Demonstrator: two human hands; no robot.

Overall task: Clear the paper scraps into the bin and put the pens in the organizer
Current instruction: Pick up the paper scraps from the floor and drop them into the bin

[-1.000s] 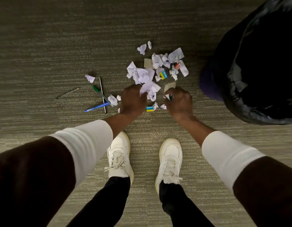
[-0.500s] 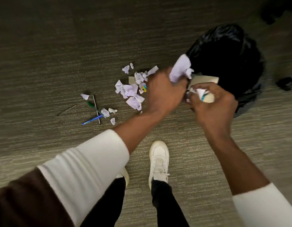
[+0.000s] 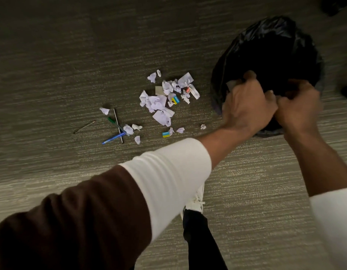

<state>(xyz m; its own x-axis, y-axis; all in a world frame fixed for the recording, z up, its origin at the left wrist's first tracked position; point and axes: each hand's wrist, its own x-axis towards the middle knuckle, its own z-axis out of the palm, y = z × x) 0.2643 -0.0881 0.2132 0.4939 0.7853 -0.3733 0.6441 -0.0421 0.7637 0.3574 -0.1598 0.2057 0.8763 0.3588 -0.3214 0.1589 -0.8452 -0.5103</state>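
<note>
Hands: left hand [image 3: 248, 106] and right hand [image 3: 299, 106] are gripping crumpled paper over bin [image 3: 237, 45].
Paper scraps [image 3: 159, 106]: handling light, soft — scoop in bunches.
Pens [image 3: 115, 129]: stiff — pinch mid-barrel.

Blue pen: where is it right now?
In the head view, the blue pen lies on the carpet left of the paper scraps, crossing a thin stick beside the green pen.

Your left hand [image 3: 246, 106] and right hand [image 3: 298, 106] reach forward side by side, knuckles touching, fingers curled, sleeves pushed up
</note>
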